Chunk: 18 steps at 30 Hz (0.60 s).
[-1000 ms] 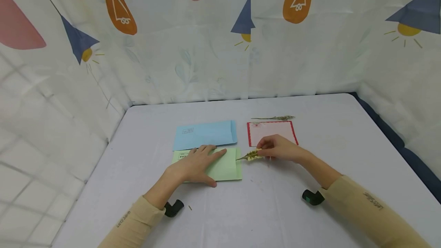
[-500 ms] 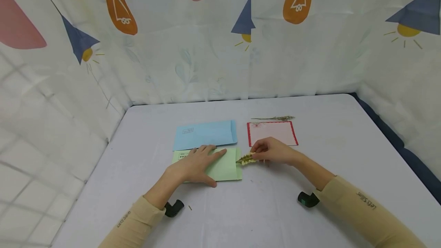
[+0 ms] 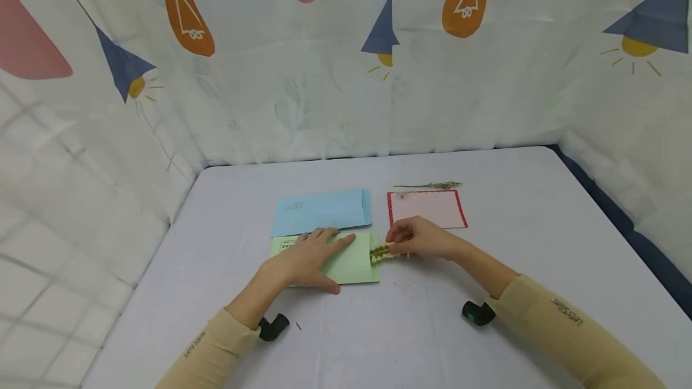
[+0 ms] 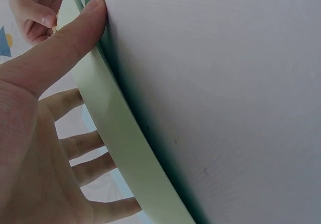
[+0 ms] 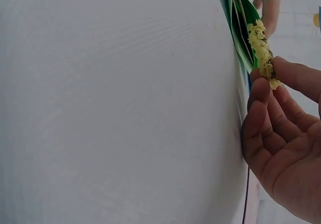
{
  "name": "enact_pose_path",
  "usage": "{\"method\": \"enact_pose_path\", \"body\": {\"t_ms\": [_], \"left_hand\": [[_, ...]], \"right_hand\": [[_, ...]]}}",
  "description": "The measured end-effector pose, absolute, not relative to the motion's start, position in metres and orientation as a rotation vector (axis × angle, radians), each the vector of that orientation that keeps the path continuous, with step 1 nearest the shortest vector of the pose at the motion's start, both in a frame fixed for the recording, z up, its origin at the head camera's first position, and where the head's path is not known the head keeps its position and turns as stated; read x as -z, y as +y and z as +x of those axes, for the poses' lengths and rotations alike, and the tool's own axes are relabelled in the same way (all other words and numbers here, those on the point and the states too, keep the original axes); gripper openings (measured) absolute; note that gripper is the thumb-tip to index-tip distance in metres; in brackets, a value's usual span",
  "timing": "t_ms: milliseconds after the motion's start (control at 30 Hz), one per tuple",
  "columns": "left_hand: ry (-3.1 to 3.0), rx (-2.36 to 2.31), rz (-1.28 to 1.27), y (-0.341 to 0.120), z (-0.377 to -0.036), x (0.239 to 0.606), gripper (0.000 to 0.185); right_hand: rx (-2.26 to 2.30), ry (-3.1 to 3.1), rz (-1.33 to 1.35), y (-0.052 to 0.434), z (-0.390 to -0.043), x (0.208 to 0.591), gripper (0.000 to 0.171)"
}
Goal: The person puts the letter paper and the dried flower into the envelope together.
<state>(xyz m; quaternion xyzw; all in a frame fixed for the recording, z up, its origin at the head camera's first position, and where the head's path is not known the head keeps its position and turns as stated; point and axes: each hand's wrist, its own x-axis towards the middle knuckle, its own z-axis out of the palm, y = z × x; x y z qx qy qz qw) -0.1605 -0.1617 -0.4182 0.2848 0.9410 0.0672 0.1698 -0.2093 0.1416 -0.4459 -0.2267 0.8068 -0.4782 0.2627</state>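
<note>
While the left hand presses flat on the green envelope, the right hand's grip pinches a dried sprig, seemingly at its open edge.

The left hand lies flat on the green envelope. The right hand pinches a yellow sprig at its open end, near a blue envelope and a card.

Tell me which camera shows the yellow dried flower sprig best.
The right wrist view: the sprig fills the frame, pinched by the right hand at the green envelope mouth. The head view shows it small; the left wrist view barely a sliver.
</note>
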Motion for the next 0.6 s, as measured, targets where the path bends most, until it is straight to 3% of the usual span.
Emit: {"method": "enact_pose_path", "body": {"t_ms": [600], "left_hand": [[2.669,-0.192,0.789,-0.161,-0.160,0.418,0.104]], "right_hand": [[1.273,2.187,-0.620,0.131,-0.206,0.446,0.014]]}}
